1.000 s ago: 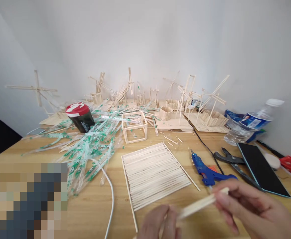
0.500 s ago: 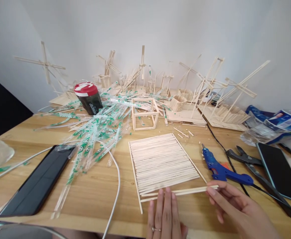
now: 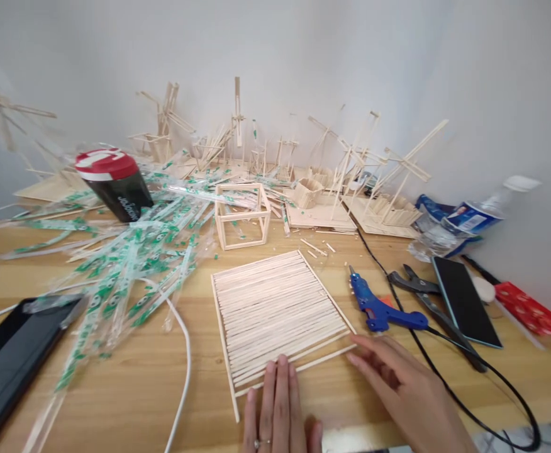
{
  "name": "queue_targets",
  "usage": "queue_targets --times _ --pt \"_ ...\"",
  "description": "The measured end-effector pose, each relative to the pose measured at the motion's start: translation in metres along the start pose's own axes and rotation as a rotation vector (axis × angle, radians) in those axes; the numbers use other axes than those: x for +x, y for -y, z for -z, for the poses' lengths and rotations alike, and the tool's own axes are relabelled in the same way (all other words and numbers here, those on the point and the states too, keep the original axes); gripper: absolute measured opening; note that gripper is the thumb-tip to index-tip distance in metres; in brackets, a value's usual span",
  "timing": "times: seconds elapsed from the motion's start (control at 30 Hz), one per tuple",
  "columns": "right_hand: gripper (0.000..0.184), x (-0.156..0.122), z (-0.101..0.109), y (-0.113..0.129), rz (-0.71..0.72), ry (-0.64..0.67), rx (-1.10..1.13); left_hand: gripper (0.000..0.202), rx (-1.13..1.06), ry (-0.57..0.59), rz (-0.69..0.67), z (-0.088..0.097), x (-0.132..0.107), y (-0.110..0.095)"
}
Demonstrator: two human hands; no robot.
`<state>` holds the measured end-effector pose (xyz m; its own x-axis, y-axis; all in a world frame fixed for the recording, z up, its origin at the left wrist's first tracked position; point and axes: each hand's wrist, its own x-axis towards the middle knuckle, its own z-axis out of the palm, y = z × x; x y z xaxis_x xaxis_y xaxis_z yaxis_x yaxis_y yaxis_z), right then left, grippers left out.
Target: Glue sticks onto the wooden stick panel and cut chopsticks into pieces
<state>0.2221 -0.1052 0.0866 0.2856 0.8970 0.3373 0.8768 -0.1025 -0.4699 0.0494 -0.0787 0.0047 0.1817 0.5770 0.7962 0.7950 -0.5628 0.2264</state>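
Note:
A flat square panel of wooden sticks point(image 3: 275, 308) lies on the wooden table point(image 3: 129, 390) in front of me. My left hand point(image 3: 278, 409) lies flat with fingers stretched out, fingertips touching the panel's near edge, a ring on one finger. My right hand point(image 3: 400, 384) is open, fingers extended, its fingertips at the right end of the nearest stick point(image 3: 304, 365) at the panel's near right corner. Neither hand holds anything.
A blue glue gun point(image 3: 379, 308) with black cord, black pliers point(image 3: 426, 299) and a dark phone point(image 3: 464, 302) lie right. A stick cube point(image 3: 241, 215), green-printed wrappers point(image 3: 134, 264), a red-lidded cup point(image 3: 112, 184), a white cable point(image 3: 183, 371), another dark phone point(image 3: 11, 352), stick windmill models point(image 3: 370, 182) and a bottle point(image 3: 464, 223) surround.
My right hand brought a stick down to the panel's near edge and let it go; both hands now rest flat and open. The view has shifted left and down.

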Motion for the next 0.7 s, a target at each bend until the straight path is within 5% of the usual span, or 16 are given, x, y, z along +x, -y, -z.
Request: queue_targets --times 0.13,0.3,0.7 --pt "0.029 0.003 -0.004 0.009 0.173 -0.057 -0.099 0.052 0.119 0.033 -0.152 -0.001 0.002 0.013" --pt "0.030 0.006 -0.014 0.012 0.207 -0.107 -0.172 0.066 0.242 0.066 -0.365 0.002 0.010 0.024" --pt "0.025 0.009 -0.019 0.015 0.186 -0.095 -0.163 0.051 -0.121 -0.016 0.094 -0.003 0.001 -0.007"
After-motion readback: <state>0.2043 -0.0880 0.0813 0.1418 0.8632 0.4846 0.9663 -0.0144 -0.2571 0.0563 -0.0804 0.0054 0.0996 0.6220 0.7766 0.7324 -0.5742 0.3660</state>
